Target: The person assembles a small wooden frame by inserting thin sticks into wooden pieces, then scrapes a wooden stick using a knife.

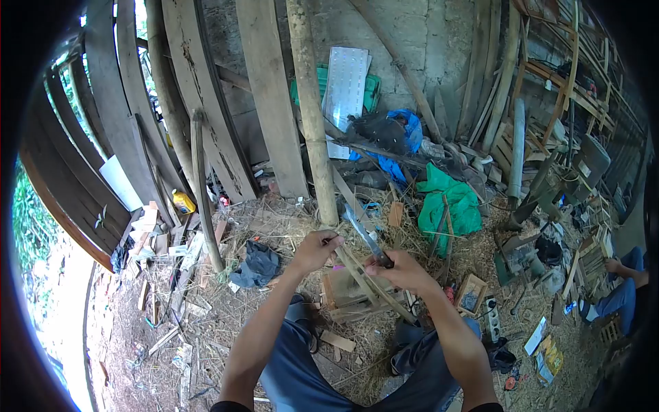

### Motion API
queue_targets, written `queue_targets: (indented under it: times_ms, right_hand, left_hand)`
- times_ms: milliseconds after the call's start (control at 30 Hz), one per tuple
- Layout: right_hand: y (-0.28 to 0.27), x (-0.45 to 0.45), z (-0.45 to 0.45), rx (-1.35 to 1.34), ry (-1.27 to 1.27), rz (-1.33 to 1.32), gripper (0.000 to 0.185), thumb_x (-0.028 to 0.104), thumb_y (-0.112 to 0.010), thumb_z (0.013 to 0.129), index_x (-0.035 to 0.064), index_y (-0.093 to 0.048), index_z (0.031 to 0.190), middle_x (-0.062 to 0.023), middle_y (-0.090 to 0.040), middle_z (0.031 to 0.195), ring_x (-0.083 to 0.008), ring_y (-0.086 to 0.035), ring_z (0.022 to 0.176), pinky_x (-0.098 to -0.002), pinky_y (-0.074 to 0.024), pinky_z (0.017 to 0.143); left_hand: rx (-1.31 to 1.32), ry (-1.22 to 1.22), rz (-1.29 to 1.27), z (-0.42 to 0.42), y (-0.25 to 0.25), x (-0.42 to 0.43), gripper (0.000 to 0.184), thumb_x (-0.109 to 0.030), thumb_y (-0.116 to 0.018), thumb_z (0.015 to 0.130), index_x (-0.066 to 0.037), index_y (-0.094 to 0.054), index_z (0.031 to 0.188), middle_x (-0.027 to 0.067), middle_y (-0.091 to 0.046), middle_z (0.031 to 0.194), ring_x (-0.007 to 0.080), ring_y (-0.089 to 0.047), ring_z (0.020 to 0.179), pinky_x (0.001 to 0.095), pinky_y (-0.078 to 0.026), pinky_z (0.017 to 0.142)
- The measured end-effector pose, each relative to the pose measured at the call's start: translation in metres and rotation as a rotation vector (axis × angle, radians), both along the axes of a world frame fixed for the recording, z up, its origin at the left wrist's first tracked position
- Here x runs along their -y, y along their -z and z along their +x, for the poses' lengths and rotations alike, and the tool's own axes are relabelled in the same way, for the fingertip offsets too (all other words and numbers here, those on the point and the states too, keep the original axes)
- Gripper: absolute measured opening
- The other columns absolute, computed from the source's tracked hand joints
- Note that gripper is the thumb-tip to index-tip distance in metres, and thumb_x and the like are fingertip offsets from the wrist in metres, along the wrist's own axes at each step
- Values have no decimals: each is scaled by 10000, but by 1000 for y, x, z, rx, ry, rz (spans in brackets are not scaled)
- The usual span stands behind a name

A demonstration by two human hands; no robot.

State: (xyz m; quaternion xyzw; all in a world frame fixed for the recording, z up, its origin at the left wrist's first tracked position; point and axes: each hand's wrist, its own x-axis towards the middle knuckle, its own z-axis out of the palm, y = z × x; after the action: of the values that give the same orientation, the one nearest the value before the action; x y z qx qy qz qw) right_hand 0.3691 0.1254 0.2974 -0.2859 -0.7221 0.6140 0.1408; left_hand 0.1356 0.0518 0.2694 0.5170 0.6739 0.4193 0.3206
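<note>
Right now my left hand (317, 249) pinches the top of the pale strip (355, 270), which slants down below my right hand (403, 270) gripping the knife (367, 236), so I'd angle its edge clear of the left and go light.

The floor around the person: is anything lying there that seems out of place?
Yes. Wood scraps litter the floor, and among them, at the right, lies what looks like a power strip, an odd place for one. A crumpled black sheet lies left, seemingly discarded.
</note>
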Motion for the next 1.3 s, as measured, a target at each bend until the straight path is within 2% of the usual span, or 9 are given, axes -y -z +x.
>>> queue_targets:
  times_ms: [133,300,400,633,800,933,1033,1100,1300]
  right_hand:
    - [5,-4,2,16,50,-42,237,174,-707,813,11,-670,980,-23,-645,822,-102,-567,787,-279,-450,741]
    - [13,-12,0,-94,251,-200,197,172,-713,814,21,-649,923,18,-562,688,-42,-473,568,-212,-357,489]
    - [18,-11,-7,-306,286,-341,179,178,-711,819,37,-633,898,38,-522,658,-19,-402,504,-203,-277,426]
    - [-5,0,-6,-369,331,-297,182,193,-697,832,39,-625,899,37,-540,674,-26,-447,538,-200,-324,453]
    - [-19,-3,-1,-311,523,502,216,217,-652,865,5,-611,858,6,-540,636,-52,-445,542,-266,-348,466]
    - [-16,-13,6,-77,457,665,245,192,-630,890,10,-584,732,6,-460,569,-72,-340,503,-283,-282,458]
    - [-8,-16,1,-23,440,808,217,193,-699,799,26,-601,702,-57,-516,577,-144,-452,474,-320,-361,473]
    - [-10,-12,-3,6,314,1079,152,170,-698,690,38,-622,693,-127,-617,646,-329,-585,553,-393,-473,543]
    - [-12,-5,-10,261,284,1072,153,217,-685,664,89,-668,746,-140,-663,724,-325,-655,655,-426,-513,610]
  left_hand:
    - [286,-87,-39,12,10,4,328,-292,-585,931,30,-636,972,63,-626,758,112,-585,680,273,-479,631]
    - [80,-145,120,50,10,4,324,-276,-589,932,36,-610,1020,78,-632,848,113,-598,744,260,-490,678]
    - [416,112,114,71,-2,3,250,-135,-616,911,23,-550,1093,87,-629,943,133,-620,841,274,-506,733]
    - [529,58,178,88,-17,9,221,-67,-633,886,45,-551,1058,118,-633,920,159,-642,769,277,-536,674]
    - [700,88,230,86,-27,16,182,-53,-596,908,52,-575,1055,87,-646,869,130,-636,713,261,-519,623]
    - [804,83,197,86,-36,24,187,-77,-582,923,40,-580,1069,75,-635,859,105,-580,643,239,-484,583]
    - [740,49,166,86,-33,24,192,-98,-565,936,22,-584,1085,60,-618,842,80,-513,626,210,-428,551]
    - [666,101,224,85,-23,22,207,-96,-556,938,4,-581,1118,43,-599,829,62,-488,657,195,-385,550]
    - [828,127,156,91,-20,23,223,-69,-529,939,-12,-556,1153,21,-556,880,45,-422,670,195,-341,569]
